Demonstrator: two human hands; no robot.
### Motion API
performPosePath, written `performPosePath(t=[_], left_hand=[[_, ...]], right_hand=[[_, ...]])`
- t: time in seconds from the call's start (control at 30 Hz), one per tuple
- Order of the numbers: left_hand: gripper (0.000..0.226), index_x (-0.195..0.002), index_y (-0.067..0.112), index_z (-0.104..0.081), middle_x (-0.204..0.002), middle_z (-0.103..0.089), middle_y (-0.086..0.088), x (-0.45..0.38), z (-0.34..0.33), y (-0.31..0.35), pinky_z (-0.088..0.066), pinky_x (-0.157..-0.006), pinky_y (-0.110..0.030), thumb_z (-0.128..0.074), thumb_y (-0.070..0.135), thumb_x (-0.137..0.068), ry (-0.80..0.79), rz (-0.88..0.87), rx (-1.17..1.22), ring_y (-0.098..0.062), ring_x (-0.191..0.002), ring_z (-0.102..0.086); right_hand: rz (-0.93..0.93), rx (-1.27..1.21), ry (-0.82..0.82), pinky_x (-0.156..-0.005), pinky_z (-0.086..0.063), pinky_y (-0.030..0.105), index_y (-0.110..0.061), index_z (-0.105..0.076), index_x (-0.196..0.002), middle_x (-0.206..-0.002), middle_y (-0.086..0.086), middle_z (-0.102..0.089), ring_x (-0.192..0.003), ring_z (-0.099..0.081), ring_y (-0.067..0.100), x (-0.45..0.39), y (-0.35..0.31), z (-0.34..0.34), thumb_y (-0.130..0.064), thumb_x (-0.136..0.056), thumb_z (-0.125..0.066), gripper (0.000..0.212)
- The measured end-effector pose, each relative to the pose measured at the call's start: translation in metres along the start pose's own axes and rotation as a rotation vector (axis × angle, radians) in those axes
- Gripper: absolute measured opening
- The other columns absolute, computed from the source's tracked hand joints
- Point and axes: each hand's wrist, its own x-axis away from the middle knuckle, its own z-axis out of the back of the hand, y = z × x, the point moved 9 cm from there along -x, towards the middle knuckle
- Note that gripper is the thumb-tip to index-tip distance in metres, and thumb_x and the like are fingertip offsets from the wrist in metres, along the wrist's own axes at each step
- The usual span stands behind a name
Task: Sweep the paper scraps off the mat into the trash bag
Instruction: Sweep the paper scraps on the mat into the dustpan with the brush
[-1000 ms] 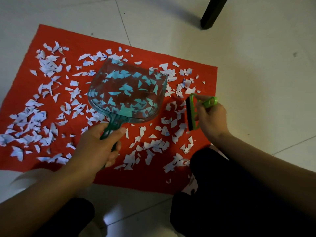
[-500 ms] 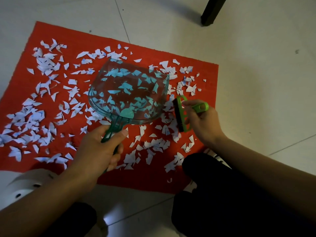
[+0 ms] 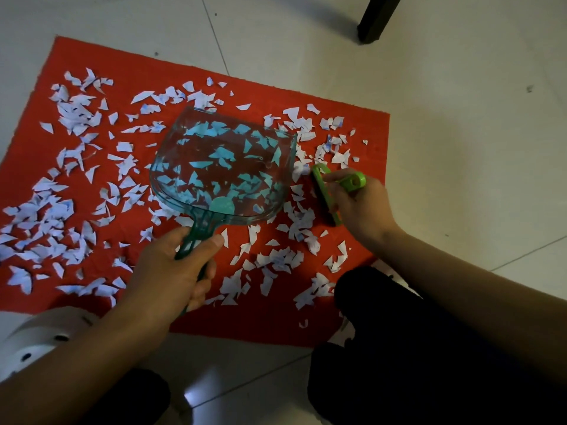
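Head view: red rectangular fabric mat on pale tiled floor, strewn with white torn paper scraps. Left hand grip clamped round the handle of a translucent teal plastic dustpan, pan over mat centre, scraps visible through it. Right hand grip clamped on a small bright-green hand brush, just right of the dustpan's side, at the mat among scraps. Dark furniture leg on floor beyond the mat. White round object at lower left, partly hidden by the left forearm. Trash bag: cannot tell where.
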Motion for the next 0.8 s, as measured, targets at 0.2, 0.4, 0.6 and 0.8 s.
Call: performPosePath(t=[0.2,0.4,0.6,0.8], left_hand=[[0.017,-0.092,0.011,-0.061,-0.059,-0.054,-0.006,0.0,0.001,0.002,-0.03,-0.037,-0.023,-0.062,0.028,-0.094,0.006,-0.005,-0.008,-0.014,-0.041,-0.036],[0.017,-0.093,0.01,-0.061,-0.058,-0.054,-0.006,0.002,-0.002,0.0,-0.029,-0.039,-0.024,-0.062,0.027,-0.093,0.002,0.002,-0.006,-0.014,-0.041,-0.036],[0.017,-0.097,0.01,-0.061,-0.057,-0.054,-0.003,0.002,-0.002,-0.003,-0.029,-0.038,-0.024,-0.063,0.027,-0.093,0.007,0.03,0.014,-0.012,-0.04,-0.037],[0.014,-0.096,0.014,-0.062,-0.058,-0.054,-0.004,0.003,-0.002,-0.004,-0.029,-0.04,-0.024,-0.062,0.028,-0.093,-0.01,0.03,0.017,-0.012,-0.041,-0.038]], right_hand=[[-0.067,-0.091,0.183,-0.072,-0.059,0.036,-0.024,-0.063,-0.104,-0.102,0.001,-0.066,-0.087,-0.066,0.02,0.007,0.013,0.031,-0.026,-0.099,-0.05,0.015],[-0.117,0.031,0.137,-0.079,-0.056,0.033,-0.029,-0.063,-0.105,-0.104,-0.008,-0.055,-0.093,-0.056,0.014,0.01,0.023,0.023,-0.028,-0.1,-0.05,0.015],[0.03,-0.071,0.022,-0.054,-0.049,0.011,-0.021,-0.066,-0.109,-0.103,0.001,-0.068,-0.083,-0.068,0.015,0.007,-0.007,0.003,-0.02,-0.098,-0.053,0.017],[-0.099,-0.009,0.173,-0.072,-0.058,0.035,-0.027,-0.063,-0.104,-0.105,-0.001,-0.063,-0.092,-0.063,0.021,0.015,0.021,0.029,-0.026,-0.099,-0.051,0.013]])
